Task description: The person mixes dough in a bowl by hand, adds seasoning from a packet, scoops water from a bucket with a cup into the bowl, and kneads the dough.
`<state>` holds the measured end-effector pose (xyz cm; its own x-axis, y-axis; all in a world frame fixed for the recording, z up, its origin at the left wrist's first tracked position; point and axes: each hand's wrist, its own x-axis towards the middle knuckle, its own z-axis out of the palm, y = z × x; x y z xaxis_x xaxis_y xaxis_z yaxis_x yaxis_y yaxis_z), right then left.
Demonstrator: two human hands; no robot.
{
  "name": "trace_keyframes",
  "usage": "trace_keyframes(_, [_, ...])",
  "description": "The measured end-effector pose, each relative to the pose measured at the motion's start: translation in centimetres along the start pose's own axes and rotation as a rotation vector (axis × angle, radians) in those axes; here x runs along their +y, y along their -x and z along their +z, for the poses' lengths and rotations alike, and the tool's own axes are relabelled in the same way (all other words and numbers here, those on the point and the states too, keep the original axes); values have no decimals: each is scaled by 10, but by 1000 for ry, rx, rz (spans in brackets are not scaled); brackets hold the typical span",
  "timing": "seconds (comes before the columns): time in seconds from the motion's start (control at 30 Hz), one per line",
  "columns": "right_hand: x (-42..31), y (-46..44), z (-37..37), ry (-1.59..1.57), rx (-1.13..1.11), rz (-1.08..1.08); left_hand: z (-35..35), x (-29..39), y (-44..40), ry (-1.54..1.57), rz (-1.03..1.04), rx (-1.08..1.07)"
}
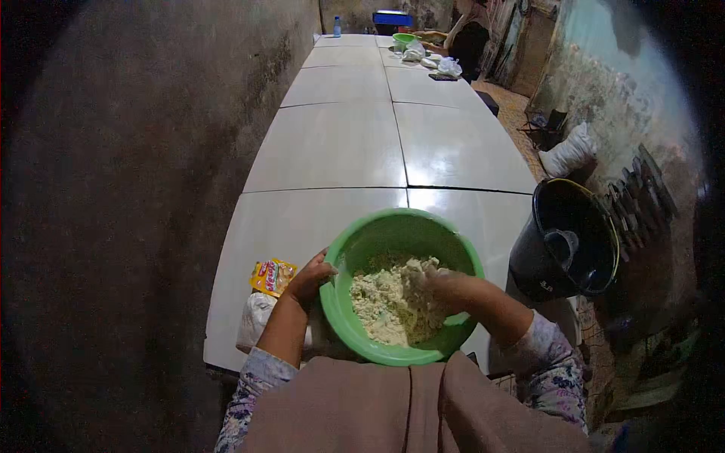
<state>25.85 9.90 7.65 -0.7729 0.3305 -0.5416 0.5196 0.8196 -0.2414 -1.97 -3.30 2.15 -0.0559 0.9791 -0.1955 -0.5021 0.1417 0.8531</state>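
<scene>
A large green basin (355,343) stands at the near end of the table, holding pale, crumbly dough (389,306) flecked with green. My left hand (311,278) grips the basin's left rim, fingers closed over the edge. Inside the basin, my right hand (439,288) is sunk in the right part of the dough. Its fingers are curled, coated and partly hidden by crumbs. Left of the basin lies a yellow packet (273,277), close to my left hand. Just below it sits a white plastic bag (257,317), partly covered by my forearm.
A black bucket (525,260) with a clear scoop or cup (563,245) inside stands at the table's right edge. The long white table (325,151) runs away from me. At its far end are another person (468,38), a green bowl (402,39) and white bags (449,66).
</scene>
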Motion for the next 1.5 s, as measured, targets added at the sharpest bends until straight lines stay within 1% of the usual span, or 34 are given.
trace_keyframes(0.03, [-12, -1, 7, 201, 19, 19, -1, -3, -1, 40, 28, -19])
trace_keyframes(0.1, [-24, -8, 10, 257, 43, 3, -7, -4, -4, 68, 9, 15])
trace_keyframes(0.17, [-25, -20, 17, 338, 189, -218, -7, 0, -4, 53, -32, -38])
trace_keyframes(0.2, [-21, -29, 20, 341, 188, -216, 8, 7, 3, 56, -40, 41])
trace_keyframes(0.3, [-15, -59, 18, -166, 145, -49, -5, 5, 0, 45, -80, 18])
trace_keyframes(0.33, [-16, -61, 14, 225, 341, -266, -6, 6, 0, 50, -73, 23])
trace_keyframes(0.37, [-18, -64, 10, 232, 337, -273, -6, 5, 0, 0, -73, 21])
trace_keyframes(0.43, [-22, -72, 2, -447, 323, -7, -9, 2, -2, -47, -73, 28])
trace_keyframes(0.47, [-22, -75, -3, -444, 317, -13, -14, -3, -8, -21, -83, 17])
trace_keyframes(0.5, [-21, -75, -9, -189, 328, 2, -16, -7, -12, 4, -95, 5])
trace_keyframes(0.53, [-20, -73, -15, 65, 333, 18, 1, 2, 4, 146, -21, -20])
trace_keyframes(0.57, [-19, -71, -20, 319, 333, 36, -3, 0, 3, 154, -26, -17])
trace_keyframes(0.6, [-22, -68, -25, 303, 324, 101, -5, 0, 0, 90, -26, -20])
trace_keyframes(0.67, [-17, -60, -30, 323, 345, 88, -6, 2, -1, -25, -37, 4])
trace_keyframes(0.7, [-15, -55, -34, 343, 376, 74, -9, 0, -3, -22, -37, 7])
trace_keyframes(0.73, [-21, -43, -44, 209, 447, 41, -13, -3, -6, -33, -28, -6])
trace_keyframes(0.77, [-24, -35, -49, 209, 444, 39, -17, -6, -8, -45, -19, -19])
trace_keyframes(0.8, [-26, -30, -53, 159, 492, 25, -13, -3, -5, -53, -54, 26])
trace_keyframes(0.83, [-28, -23, -57, 109, 539, 12, -14, -4, -6, -50, -56, 28])
trace_keyframes(0.9, [-28, -12, -63, 58, 531, -15, -16, -7, -8, -27, -59, 15])
trace_keyframes(0.97, [-23, -7, -64, -116, 557, -15, -15, -7, -7, 2, -59, 1])
trace_keyframes(1.03, [-19, -3, -68, -139, 524, -32, -17, -7, -8, 26, -52, -20])
trace_keyframes(1.1, [-15, -5, -69, -248, 440, -33, -21, -8, -11, -46, -64, -18])
trace_keyframes(1.13, [-20, -5, -70, -231, 441, 58, -20, -8, -10, -46, -60, -17])
trace_keyframes(1.17, [-21, -6, -68, -228, 441, 57, -18, -9, -8, -25, -60, 4])
trace_keyframes(1.2, [-21, -7, -64, -158, 455, 60, -14, -7, -6, -5, -59, 26])
trace_keyframes(1.23, [-21, -8, -61, -89, 469, 63, -13, -5, -5, -3, -59, 27])
trace_keyframes(1.27, [-21, -9, -59, -11, 511, 22, -12, -3, -4, -20, -53, 18])
trace_keyframes(1.3, [-22, -9, -59, -11, 510, 21, -12, -2, -4, -38, -48, 8])
trace_keyframes(1.37, [-30, -10, -61, -11, 481, 113, -16, -6, -5, 14, -42, -4])
trace_keyframes(1.4, [-36, -10, -68, 80, 405, 139, -17, -4, -7, -18, -53, -20])
trace_keyframes(1.43, [-35, -12, -67, 79, 405, 138, -19, -4, -8, -49, -65, -36])
trace_keyframes(1.5, [-28, -19, -62, 144, 427, 123, -15, -5, -5, 14, -38, -44])
